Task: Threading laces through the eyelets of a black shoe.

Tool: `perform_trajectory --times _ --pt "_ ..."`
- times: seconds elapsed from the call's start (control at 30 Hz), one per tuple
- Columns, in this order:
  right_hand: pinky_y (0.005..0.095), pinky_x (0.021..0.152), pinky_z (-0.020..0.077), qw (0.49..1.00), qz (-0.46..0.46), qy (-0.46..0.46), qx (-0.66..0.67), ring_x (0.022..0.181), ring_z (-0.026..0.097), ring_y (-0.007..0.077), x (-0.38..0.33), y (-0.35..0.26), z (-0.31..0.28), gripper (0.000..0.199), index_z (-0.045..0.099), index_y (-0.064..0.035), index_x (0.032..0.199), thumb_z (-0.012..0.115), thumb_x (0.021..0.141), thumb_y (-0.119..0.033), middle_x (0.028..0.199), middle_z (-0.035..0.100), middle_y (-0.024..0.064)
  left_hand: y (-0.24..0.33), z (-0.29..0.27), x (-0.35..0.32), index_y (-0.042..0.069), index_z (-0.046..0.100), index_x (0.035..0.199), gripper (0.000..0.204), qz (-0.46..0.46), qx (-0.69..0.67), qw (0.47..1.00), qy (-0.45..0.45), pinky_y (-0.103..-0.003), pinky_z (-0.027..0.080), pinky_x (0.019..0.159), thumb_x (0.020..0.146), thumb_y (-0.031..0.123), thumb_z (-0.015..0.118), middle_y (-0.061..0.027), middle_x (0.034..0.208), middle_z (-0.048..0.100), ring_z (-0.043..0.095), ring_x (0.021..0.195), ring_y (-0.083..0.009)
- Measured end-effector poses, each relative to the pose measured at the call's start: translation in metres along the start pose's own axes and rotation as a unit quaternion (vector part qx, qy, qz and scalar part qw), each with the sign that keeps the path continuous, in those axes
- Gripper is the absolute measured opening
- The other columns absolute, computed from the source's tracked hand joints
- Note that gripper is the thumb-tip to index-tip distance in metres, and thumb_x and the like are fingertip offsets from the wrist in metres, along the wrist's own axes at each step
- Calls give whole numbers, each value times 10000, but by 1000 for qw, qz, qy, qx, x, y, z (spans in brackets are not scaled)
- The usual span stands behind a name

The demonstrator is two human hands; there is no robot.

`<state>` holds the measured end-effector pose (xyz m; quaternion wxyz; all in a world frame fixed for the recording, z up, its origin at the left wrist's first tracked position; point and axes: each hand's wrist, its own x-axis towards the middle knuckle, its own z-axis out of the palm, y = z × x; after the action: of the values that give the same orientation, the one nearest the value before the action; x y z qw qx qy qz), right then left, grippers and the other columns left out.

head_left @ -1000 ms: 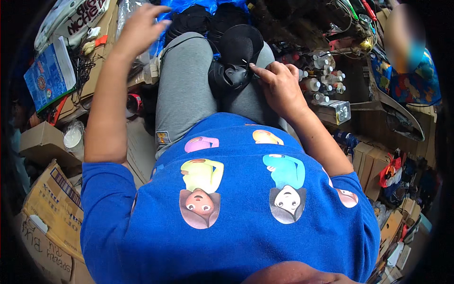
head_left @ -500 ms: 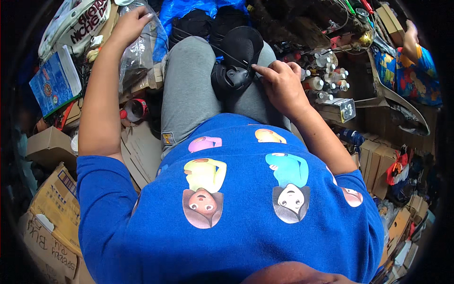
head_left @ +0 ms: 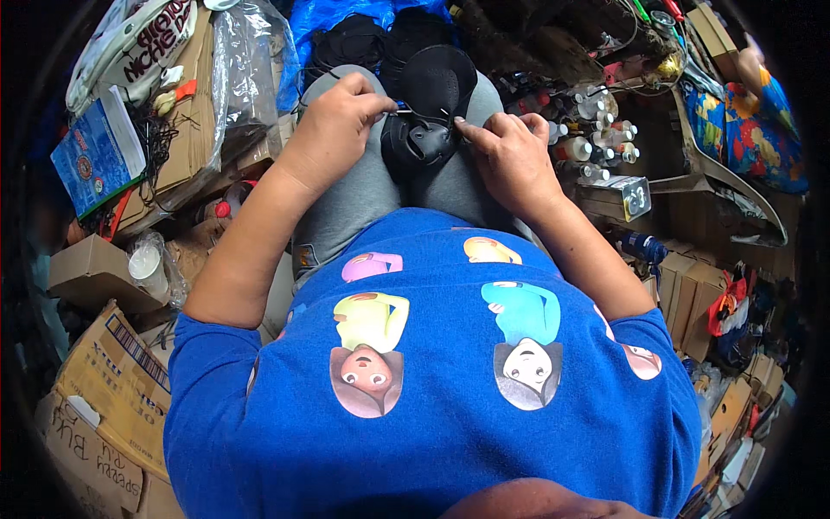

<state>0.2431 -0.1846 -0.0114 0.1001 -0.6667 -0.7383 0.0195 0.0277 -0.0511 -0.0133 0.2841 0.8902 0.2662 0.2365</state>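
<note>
On my lap, over the grey trousers, lies a black shoe upper (head_left: 437, 82) with perforations on its rounded far part and an opening at its near end. A thin black lace (head_left: 403, 110) runs across it. My left hand (head_left: 333, 130) is at its left side, thumb and forefinger pinched on a lace end. At the right edge of the upper, my right hand (head_left: 516, 164) has thumb and forefinger together. What lies between those right fingertips is too small to make out clearly. Beyond my knees sit more black uppers (head_left: 350, 41).
Blue plastic sheeting (head_left: 309, 22) lies beyond the uppers. Several small bottles (head_left: 596, 138) stand to the right, before a person in colourful clothing (head_left: 761, 138). Cardboard boxes (head_left: 104, 272), a blue book (head_left: 97, 156) and a clear plastic bag (head_left: 246, 73) crowd the left.
My left hand has come in from the plastic bag at the far left to the upper and now pinches the lace. The right hand has stayed almost in place.
</note>
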Motion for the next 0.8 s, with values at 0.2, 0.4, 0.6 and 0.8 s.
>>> perform_trajectory --times 0.2,0.4,0.6,0.8 --pt "429 858 335 996 18 -18 83 882 557 220 4 20 6 363 673 -268 1088 589 779 -96 814 558 29 -9 16 7 133 711 914 158 57 238 968 47 -322 425 729 766 94 670 -50 786 585 556 846 -219" --pt "383 884 339 964 24 -110 239 940 528 206 26 58 8 380 692 -325 1066 572 800 -82 852 577 6 -23 37 28 192 740 914 206 45 -24 999 -9 -319 427 707 726 114 706 -36 708 538 517 750 -208" --pt "327 920 373 942 34 -153 296 974 520 211 33 66 8 341 708 -295 1038 568 810 -84 895 590 17 -25 43 27 215 745 887 195 47 1 999 -19 -334 416 706 716 129 707 -24 701 537 516 755 -202" --pt "331 923 395 934 43 -163 316 976 518 215 35 66 8 338 705 -275 1048 582 799 -81 905 589 29 -24 42 28 228 745 878 184 46 7 998 -30 -328 403 716 718 148 703 -13 702 544 518 770 -197"
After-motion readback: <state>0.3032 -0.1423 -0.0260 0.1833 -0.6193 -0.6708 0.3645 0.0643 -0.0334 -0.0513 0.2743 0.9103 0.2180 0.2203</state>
